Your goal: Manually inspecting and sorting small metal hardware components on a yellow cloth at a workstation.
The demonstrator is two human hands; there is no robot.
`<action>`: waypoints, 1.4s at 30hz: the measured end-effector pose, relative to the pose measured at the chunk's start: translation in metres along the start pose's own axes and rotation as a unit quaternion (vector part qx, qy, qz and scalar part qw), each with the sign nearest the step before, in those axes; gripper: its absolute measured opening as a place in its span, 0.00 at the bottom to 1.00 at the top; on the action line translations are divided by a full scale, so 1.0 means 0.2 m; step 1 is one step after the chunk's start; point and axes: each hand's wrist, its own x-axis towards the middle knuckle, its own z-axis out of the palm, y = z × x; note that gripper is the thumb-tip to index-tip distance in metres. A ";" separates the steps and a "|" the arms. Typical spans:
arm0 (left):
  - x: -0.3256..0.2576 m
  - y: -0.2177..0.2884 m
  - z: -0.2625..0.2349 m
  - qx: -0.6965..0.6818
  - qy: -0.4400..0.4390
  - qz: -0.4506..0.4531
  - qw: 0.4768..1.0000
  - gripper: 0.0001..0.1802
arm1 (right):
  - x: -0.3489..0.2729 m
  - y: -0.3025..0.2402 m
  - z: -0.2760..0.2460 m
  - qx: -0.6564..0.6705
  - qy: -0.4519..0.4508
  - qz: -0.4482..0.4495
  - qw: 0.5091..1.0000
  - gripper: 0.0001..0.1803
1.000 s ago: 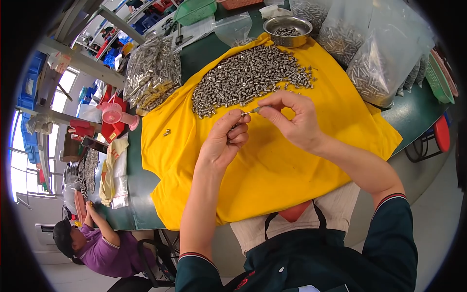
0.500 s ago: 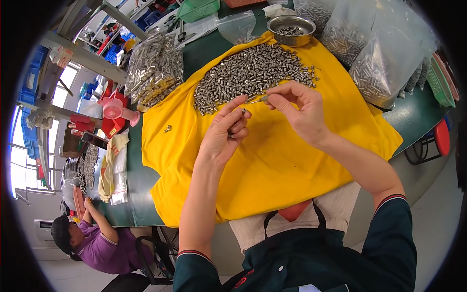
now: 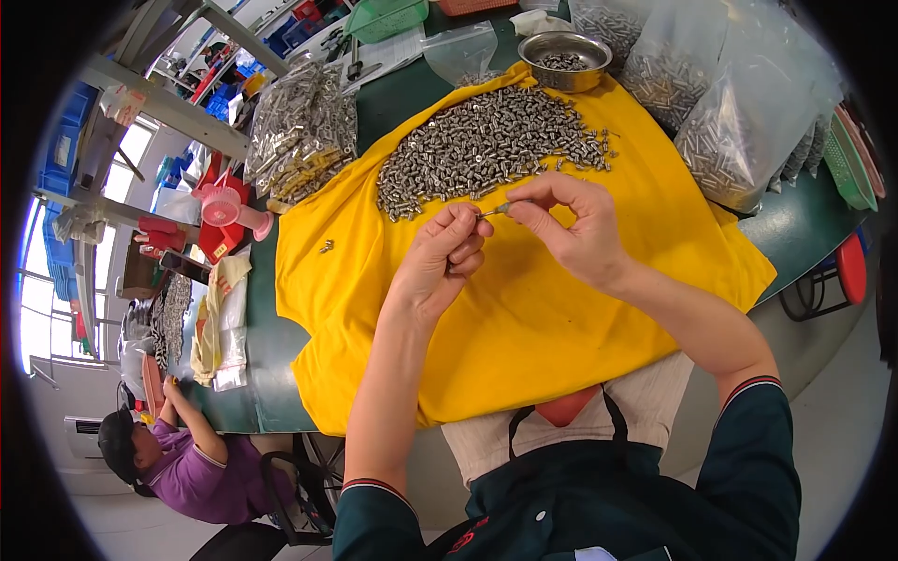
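Over the yellow cloth [image 3: 524,309], my left hand [image 3: 441,251] is closed, with a small metal part pinched between thumb and forefinger, mostly hidden by them. Its other fingers curl in toward the palm. My right hand [image 3: 572,229] grips a slim tool [image 3: 498,210] with a grey-green handle and a thin metal shaft; its exact kind is too small to tell. The shaft's tip reaches the part at my left fingertips. Just beyond both hands lies a wide pile of small cylindrical metal parts [image 3: 486,140]. A few more metal parts [image 3: 326,246] lie apart on the cloth's left.
A steel bowl [image 3: 564,60] with metal parts stands behind the pile. Bags of parts [image 3: 716,145] crowd the back right; another bag [image 3: 299,131] sits back left. A pink fan [image 3: 224,206] stands left on the green table [image 3: 281,346]. Another person [image 3: 201,467] sits at lower left.
My left fingers have closed in around the small metal part. My right hand has come slightly nearer me, bringing the tool's tip to it.
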 end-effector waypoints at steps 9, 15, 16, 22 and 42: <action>0.00 -0.05 0.00 0.007 0.007 -0.011 1.000 0.03 | -0.07 0.01 -0.01 0.026 -0.006 0.070 0.997 0.04; -0.01 -0.04 -0.03 -0.006 0.008 0.009 1.000 0.04 | -0.06 0.01 0.01 0.076 -0.030 0.115 0.990 0.06; 0.00 -0.04 -0.02 -0.004 0.007 0.021 1.000 0.04 | -0.06 0.02 0.00 0.052 -0.036 0.110 0.992 0.06; 0.03 0.02 -0.07 -0.111 0.098 0.023 0.989 0.04 | -0.01 0.05 -0.04 0.044 0.016 0.101 0.994 0.06; 0.08 0.08 -0.31 0.712 0.362 0.219 0.560 0.08 | -0.03 0.06 -0.03 0.003 -0.007 0.098 0.995 0.08</action>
